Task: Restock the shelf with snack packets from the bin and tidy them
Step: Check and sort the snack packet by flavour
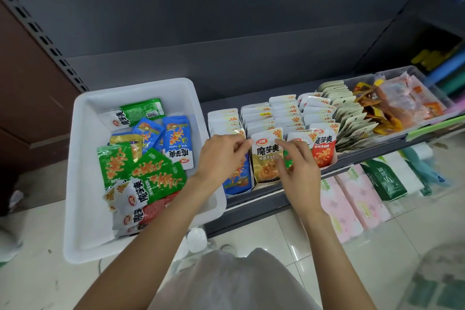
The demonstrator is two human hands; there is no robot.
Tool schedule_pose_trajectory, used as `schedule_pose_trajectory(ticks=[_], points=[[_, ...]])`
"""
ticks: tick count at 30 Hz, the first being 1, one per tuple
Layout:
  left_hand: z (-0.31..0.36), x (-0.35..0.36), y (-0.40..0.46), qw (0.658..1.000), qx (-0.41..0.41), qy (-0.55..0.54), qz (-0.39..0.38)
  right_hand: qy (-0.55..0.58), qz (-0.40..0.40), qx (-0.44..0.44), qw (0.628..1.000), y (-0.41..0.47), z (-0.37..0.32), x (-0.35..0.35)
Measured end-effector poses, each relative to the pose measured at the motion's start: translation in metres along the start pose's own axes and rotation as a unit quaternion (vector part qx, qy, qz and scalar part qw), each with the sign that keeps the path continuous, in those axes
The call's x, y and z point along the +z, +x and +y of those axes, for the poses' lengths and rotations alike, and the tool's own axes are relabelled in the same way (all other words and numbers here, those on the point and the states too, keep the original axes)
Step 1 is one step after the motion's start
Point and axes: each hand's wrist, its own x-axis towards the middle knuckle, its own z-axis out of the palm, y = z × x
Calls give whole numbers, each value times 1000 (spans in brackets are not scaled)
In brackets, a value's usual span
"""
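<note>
A white bin (83,184) on the left end of the shelf holds several loose snack packets, green (161,176), blue (177,141), red and gold. To its right, rows of packets stand upright on the grey shelf (264,199): a blue row, a gold row, a green row and a red row (324,151). My left hand (221,156) pinches the top left corner of the front gold packet (266,158), covering the blue row's front. My right hand (299,171) touches that packet's right edge with curled fingers and hides the green row's front.
Beige packets (352,113) and a clear tub of orange snacks (402,103) fill the shelf's right end. Tissue packs (357,194) sit on the shelf below. The shelf's dark back panel rises behind. Tiled floor lies under me.
</note>
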Motion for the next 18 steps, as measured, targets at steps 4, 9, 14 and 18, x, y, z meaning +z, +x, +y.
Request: schedule_pose_trajectory(ticks=[4, 9, 14, 18], points=[[-16, -29, -22, 991, -19, -96, 92, 71, 14, -21, 997, 0, -28, 0], [-89, -67, -71, 959, -67, -71, 267, 149, -108, -99, 978, 8, -88, 38], [-171, -74, -93, 972, -160, 108, 135, 43, -356, -192, 914, 21, -134, 122], [-190, -62, -89, 949, -239, 189, -79, -42, -417, -247, 874, 39, -162, 194]])
